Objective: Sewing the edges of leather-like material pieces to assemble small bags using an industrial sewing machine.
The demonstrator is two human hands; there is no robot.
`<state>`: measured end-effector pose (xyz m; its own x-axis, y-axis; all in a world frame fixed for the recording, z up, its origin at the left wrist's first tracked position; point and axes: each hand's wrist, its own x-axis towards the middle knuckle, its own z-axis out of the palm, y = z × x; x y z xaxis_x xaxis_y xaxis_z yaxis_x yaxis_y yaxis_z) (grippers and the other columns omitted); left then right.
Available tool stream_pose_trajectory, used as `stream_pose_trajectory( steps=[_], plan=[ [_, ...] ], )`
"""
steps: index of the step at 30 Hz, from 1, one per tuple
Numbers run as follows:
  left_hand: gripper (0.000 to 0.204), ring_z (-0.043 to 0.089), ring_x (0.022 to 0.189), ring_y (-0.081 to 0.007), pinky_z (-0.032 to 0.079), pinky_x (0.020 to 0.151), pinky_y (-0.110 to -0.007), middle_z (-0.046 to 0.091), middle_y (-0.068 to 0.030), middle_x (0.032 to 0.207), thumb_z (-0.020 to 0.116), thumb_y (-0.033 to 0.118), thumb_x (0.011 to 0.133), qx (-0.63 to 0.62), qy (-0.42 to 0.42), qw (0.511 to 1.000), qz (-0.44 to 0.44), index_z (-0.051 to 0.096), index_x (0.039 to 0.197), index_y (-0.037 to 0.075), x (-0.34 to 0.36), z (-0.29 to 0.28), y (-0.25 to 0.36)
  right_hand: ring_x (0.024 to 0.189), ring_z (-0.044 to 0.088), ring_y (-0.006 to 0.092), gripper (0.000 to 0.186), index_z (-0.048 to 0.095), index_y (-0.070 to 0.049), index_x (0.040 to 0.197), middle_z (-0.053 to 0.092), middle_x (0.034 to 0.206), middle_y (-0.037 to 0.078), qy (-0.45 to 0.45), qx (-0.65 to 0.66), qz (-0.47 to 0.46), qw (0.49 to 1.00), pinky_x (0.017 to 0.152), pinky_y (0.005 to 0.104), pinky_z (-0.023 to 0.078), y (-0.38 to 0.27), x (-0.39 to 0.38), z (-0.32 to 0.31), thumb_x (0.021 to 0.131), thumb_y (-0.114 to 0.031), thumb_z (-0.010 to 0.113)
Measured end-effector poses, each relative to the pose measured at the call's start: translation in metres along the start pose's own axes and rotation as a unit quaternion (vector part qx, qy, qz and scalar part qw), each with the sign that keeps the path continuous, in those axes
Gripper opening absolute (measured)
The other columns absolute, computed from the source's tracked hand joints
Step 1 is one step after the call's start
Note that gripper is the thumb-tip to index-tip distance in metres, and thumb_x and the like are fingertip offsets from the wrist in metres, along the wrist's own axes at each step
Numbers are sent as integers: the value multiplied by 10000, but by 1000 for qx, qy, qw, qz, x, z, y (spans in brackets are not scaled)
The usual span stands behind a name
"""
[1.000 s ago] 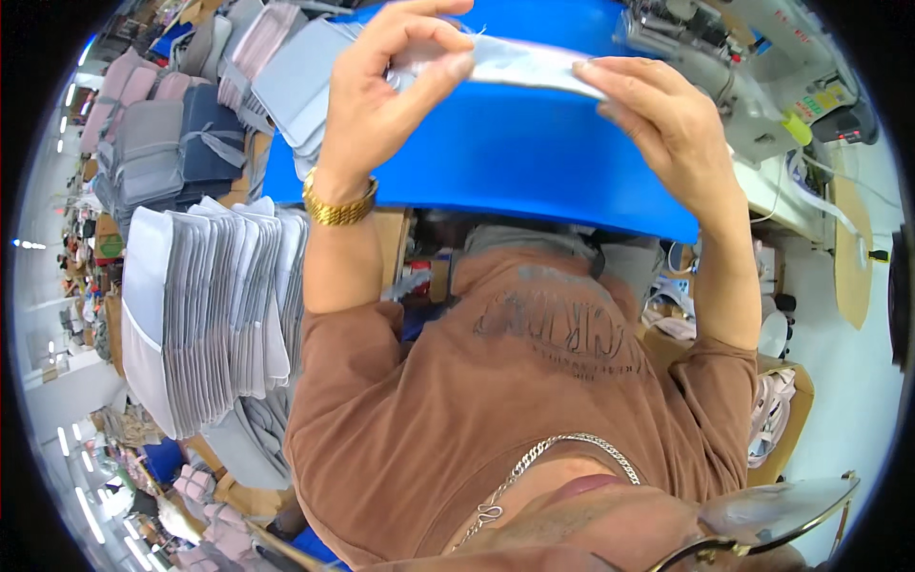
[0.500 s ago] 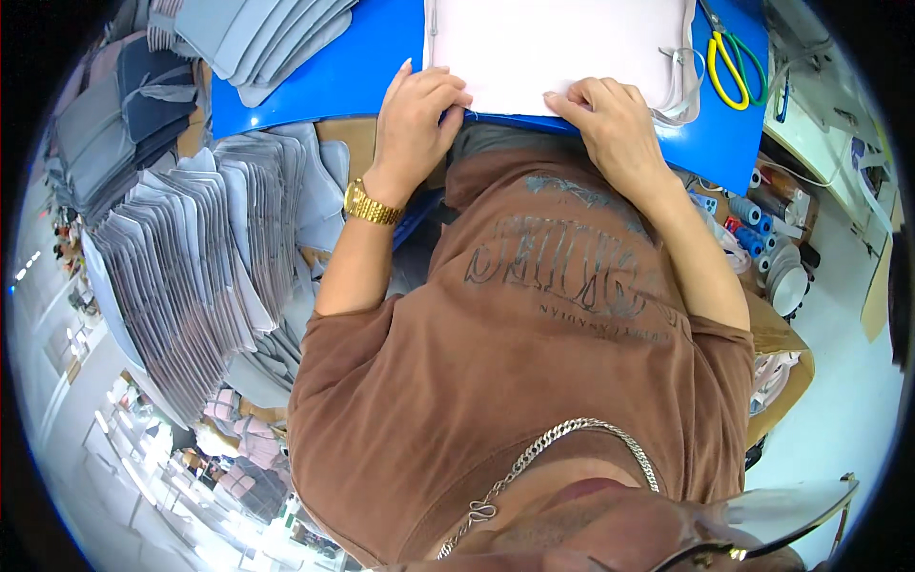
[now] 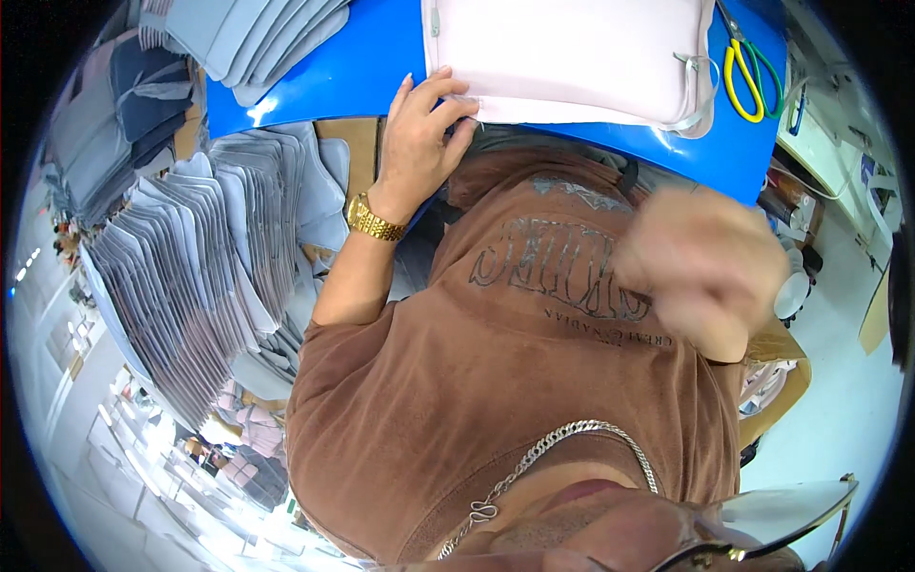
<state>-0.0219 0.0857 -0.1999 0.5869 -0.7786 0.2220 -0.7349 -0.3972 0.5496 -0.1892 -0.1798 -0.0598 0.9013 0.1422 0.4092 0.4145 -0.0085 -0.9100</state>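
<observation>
A pale pink fabric piece with a folded strip along its near edge and grey tape at its right side lies on the blue board. At its near left corner, my left hand has bent fingers gripping the edge. My right hand is a blur in front of my brown shirt, away from the fabric; its fingers cannot be made out. Scissors with yellow and green handles lie right of the fabric.
Grey padded pieces are stacked at the board's upper left. A long row of similar pieces stands left of me, beside tied bundles. At right are a pale machine table and a cardboard box.
The pink piece has come down onto the board from both raised hands. Since half a second ago my right hand has left its edge and moved down toward me; my left hand stays at the corner.
</observation>
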Motion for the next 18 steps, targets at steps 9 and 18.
stream_pose_trajectory(
  steps=[9,18],
  plan=[
    [314,585,1356,-344,348,1183,-608,666,-98,1254,789,91,878,30,6,1000,3,789,1176,189,-6,10,4,668,719,152,98,762,-64,996,770,875,75,-15,304,-37,952,571,239,475,-47,25,1,933,-133,790],
    [279,595,1314,-335,361,1160,-599,675,-97,1210,792,98,846,22,37,999,9,785,1114,176,-7,18,2,539,638,182,118,728,-54,957,726,775,131,75,375,-61,922,471,270,413,-63,17,29,877,9,788]
  ],
)
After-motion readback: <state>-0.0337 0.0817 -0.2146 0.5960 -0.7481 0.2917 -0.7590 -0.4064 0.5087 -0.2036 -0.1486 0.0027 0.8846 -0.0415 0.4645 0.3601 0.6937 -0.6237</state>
